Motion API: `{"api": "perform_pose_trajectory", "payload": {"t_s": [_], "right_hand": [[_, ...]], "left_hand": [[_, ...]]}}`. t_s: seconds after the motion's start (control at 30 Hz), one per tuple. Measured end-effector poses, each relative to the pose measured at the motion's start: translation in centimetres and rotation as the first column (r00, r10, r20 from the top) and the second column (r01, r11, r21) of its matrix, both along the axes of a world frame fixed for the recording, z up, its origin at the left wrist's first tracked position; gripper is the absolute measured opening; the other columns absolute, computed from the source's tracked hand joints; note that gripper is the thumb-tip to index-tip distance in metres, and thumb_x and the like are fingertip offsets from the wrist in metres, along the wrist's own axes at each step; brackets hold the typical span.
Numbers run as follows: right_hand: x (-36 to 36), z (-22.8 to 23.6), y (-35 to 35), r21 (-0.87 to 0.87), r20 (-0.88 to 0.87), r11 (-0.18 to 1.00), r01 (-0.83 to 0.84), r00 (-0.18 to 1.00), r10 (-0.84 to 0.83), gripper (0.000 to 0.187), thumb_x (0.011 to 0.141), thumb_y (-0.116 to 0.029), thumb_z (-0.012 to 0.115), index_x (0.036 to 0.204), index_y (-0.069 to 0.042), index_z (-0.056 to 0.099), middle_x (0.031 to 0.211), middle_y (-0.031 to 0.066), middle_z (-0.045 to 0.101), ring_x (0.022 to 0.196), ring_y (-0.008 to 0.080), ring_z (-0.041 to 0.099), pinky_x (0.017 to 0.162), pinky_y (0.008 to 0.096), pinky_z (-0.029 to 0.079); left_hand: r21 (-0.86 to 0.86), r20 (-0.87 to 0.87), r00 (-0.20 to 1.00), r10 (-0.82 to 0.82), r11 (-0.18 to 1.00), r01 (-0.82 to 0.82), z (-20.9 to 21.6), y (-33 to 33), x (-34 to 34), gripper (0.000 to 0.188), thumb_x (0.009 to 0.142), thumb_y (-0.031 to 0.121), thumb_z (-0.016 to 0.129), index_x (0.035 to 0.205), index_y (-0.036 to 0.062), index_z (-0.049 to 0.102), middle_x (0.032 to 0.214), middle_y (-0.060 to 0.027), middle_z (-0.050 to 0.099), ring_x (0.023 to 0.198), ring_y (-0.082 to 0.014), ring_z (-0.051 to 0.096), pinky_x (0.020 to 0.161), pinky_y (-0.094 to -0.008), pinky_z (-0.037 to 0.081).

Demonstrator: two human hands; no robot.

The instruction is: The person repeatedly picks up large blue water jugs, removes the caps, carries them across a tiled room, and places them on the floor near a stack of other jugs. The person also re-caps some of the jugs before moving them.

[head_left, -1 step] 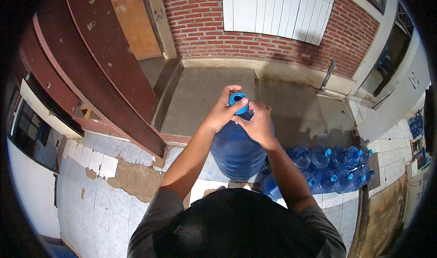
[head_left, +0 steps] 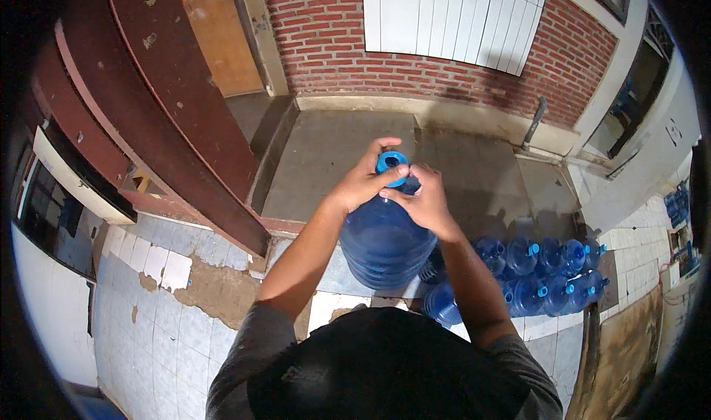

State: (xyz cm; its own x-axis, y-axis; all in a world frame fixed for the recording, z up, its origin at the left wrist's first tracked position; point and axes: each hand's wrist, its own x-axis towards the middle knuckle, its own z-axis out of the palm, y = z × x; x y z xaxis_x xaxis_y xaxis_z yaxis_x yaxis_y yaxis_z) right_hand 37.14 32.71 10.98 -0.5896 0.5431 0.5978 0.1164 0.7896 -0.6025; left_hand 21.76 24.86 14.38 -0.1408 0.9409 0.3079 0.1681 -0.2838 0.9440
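In front of my body stands a large blue water jug (head_left: 386, 246), its ribbed, translucent body narrowing toward me to the neck. A light-blue ring-shaped cap (head_left: 392, 168) with a dark centre sits on that neck. My left hand (head_left: 370, 179) curls round the neck from the left, thumb across the cap's near side and fingers behind it. From the right, my right hand (head_left: 424, 198) grips the neck just below the cap, thumb in front and fingers bent. Part of the neck is hidden by both hands.
To the right, several similar jugs (head_left: 529, 294) stand in rows on the tiles. A raised concrete slab (head_left: 333, 161) lies ahead, below a brick wall (head_left: 318, 42). A dark red post (head_left: 200, 175) leans at the left. Broken tiling (head_left: 215, 290) shows bare ground.
The jug's neck and cap have shifted very slightly to the right, with both hands still on them.
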Motion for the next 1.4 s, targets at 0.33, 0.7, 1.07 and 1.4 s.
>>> {"api": "perform_pose_trajectory", "payload": {"t_s": [0.33, 0.7, 1.07, 1.4], "right_hand": [[-1.3, -1.6, 1.1, -0.282, -0.140, 0.949, -0.141, 0.985, 0.105, 0.034, 0.075, -0.019, 0.081, 0.098, 0.002, 0.068, 0.092, 0.0126, 0.071, 0.087, 0.0154, 0.066, 0.080, 0.0308, 0.050], [-3.4, -1.4, -2.3, 0.286, -0.064, 0.952, 0.112, 0.993, -0.098, 0.028, 0.075, -0.015, 0.069, 0.094, 0.005, 0.060, 0.075, 0.0212, 0.063, 0.073, 0.0393, 0.062, 0.072, 0.0466, 0.048], [-2.1, -1.1, -1.2, 0.276, -0.016, 0.961, 0.024, 1.000, -0.021, 0.024, 0.075, -0.010, 0.072, 0.092, 0.004, 0.065, 0.081, 0.0213, 0.066, 0.073, 0.0366, 0.065, 0.065, 0.0416, 0.052], [-1.8, -0.8, -0.7, 0.327, -0.086, 0.945, -0.015, 0.995, 0.046, 0.022, 0.074, -0.007, 0.073, 0.090, 0.004, 0.065, 0.078, 0.0191, 0.067, 0.066, 0.0338, 0.065, 0.059, 0.0395, 0.052]], "left_hand": [[0.139, -0.002, 0.996, -0.089, 0.986, 0.088, -0.1, 3.0, -1.7, 0.032, 0.072, 0.000, 0.071, 0.102, 0.0016, 0.062, 0.095, -0.0076, 0.068, 0.091, -0.0150, 0.064, 0.081, -0.0295, 0.052], [0.041, 0.151, 0.962, 0.227, 0.971, -0.235, -2.5, 2.2, -2.6, 0.038, 0.072, -0.001, 0.070, 0.108, -0.0017, 0.061, 0.088, -0.0080, 0.068, 0.078, -0.0143, 0.064, 0.072, -0.0277, 0.052], [0.005, 0.130, 0.944, 0.304, 0.951, -0.308, -3.0, 2.3, -1.8, 0.042, 0.070, -0.001, 0.071, 0.111, -0.0021, 0.061, 0.087, -0.0077, 0.067, 0.076, -0.0133, 0.063, 0.068, -0.0265, 0.052], [-0.002, 0.178, 0.941, 0.288, 0.956, -0.293, -2.1, 2.2, -1.2, 0.045, 0.069, -0.001, 0.070, 0.113, -0.0040, 0.061, 0.085, -0.0081, 0.067, 0.074, -0.0130, 0.063, 0.068, -0.0252, 0.051]]}}
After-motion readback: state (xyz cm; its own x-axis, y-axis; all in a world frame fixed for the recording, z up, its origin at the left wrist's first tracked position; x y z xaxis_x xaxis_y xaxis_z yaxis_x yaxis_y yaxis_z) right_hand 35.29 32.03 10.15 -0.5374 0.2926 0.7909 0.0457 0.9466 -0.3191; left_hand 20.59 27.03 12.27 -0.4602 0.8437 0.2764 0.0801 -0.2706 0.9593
